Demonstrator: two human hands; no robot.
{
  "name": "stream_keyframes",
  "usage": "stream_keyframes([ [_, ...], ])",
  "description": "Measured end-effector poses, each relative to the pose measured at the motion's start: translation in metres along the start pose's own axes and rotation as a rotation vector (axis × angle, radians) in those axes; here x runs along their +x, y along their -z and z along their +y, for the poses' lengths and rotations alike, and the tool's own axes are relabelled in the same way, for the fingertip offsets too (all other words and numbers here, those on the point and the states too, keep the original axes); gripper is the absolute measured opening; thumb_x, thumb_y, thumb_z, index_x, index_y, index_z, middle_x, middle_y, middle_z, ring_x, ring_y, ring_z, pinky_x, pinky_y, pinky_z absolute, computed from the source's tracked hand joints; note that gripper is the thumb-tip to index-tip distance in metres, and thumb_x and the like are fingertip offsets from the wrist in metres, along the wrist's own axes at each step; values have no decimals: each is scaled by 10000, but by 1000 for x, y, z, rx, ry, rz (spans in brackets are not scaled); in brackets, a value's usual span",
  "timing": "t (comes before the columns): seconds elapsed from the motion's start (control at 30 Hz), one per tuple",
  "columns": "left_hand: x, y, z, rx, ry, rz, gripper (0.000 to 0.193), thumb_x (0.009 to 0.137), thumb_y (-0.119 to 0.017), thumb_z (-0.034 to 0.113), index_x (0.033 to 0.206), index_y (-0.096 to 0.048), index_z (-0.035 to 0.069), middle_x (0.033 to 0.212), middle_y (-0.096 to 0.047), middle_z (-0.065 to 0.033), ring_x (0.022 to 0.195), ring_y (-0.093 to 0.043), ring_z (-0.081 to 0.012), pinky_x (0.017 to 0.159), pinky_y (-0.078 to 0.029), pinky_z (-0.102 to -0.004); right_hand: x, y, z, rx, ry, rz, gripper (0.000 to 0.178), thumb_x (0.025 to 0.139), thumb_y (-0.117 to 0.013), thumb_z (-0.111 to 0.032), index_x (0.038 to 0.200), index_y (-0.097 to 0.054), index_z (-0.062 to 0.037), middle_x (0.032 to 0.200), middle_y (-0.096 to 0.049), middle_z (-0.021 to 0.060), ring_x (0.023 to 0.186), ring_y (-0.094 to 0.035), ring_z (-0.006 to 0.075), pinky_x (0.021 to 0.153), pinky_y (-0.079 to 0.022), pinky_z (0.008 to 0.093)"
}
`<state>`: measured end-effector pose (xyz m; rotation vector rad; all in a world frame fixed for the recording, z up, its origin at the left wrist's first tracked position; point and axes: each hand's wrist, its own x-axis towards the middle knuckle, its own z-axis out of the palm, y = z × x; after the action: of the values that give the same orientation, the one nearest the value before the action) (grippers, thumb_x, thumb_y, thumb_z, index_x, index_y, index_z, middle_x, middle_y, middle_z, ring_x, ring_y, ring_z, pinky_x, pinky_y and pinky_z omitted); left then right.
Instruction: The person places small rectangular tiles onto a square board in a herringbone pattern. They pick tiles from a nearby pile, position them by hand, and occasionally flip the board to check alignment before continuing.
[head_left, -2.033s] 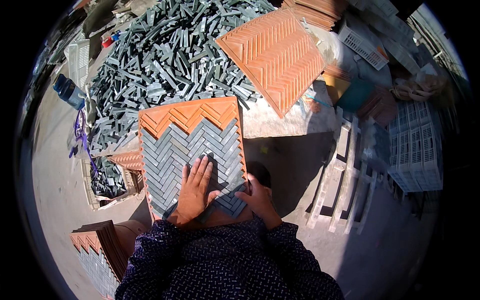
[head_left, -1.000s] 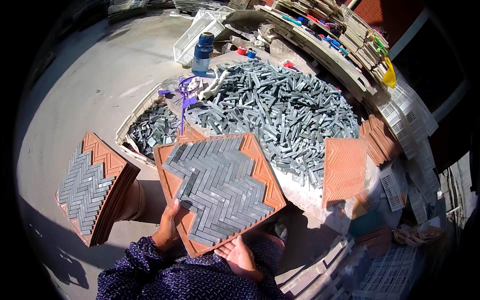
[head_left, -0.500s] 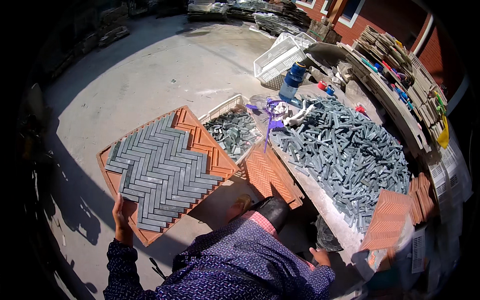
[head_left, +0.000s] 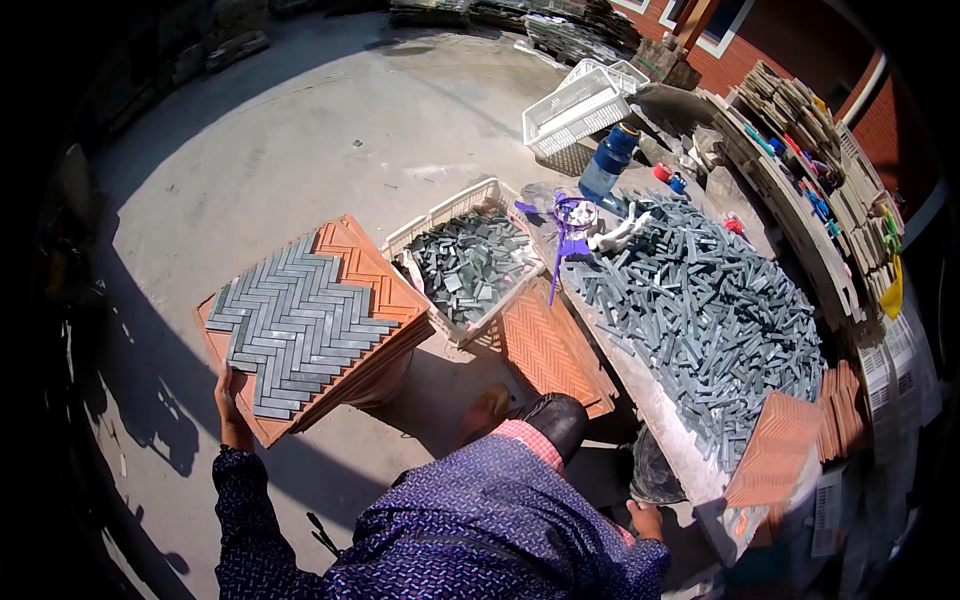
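Note:
An orange herringbone mould tray [head_left: 350,245], mostly filled with narrow grey stone strips [head_left: 290,320], lies to the left on a stack of similar trays [head_left: 375,375]. At its near left edge my left hand [head_left: 232,405] grips the rim, the fingers partly hidden beneath it. My right hand [head_left: 646,521] is low beside my lap, near the worktable's edge, with its fingers curled in and nothing visible in them. Bare orange grooves show along the tray's far right side.
A white crate [head_left: 400,238] of stone pieces stands beyond the stack. Right of it, an empty mould tray [head_left: 545,350] leans by the worktable [head_left: 640,375], which bears a heap of grey strips [head_left: 700,320], a blue bottle [head_left: 608,165] and another orange mould [head_left: 775,450]. White baskets [head_left: 575,110] lie behind.
The filled tray has moved lower and slightly left, onto the stack now visible beneath it. My left hand has stayed on its rim. My right hand has barely moved.

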<state>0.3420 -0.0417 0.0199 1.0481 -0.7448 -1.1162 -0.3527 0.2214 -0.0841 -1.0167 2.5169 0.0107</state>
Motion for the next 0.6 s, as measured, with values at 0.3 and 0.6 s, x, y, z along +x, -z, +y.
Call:
stream_keyframes([
  [0.3, 32, 28, -25, 55, 93, 88, 532, 949, -426, 388, 1260, -460, -42, 1234, -537, -117, 1111, -524, -209, 963, -394, -311, 2, 7, -6, -71, -119, -82, 568, 816, -526, -509, 1106, -616, -29, 1137, -582, 220, 1102, -522, 363, 940, -399, 408],
  [0.6, 79, 110, -57, 980, -130, 271, 653, 962, -312, 487, 781, -484, -116, 647, -560, -142, 609, -452, -164, 645, -402, -370, 6, -5, -1, -32, -63, -29, 602, 822, -479, -561, 1112, -614, -51, 1142, -583, 204, 1090, -520, 373, 929, -397, 441],
])
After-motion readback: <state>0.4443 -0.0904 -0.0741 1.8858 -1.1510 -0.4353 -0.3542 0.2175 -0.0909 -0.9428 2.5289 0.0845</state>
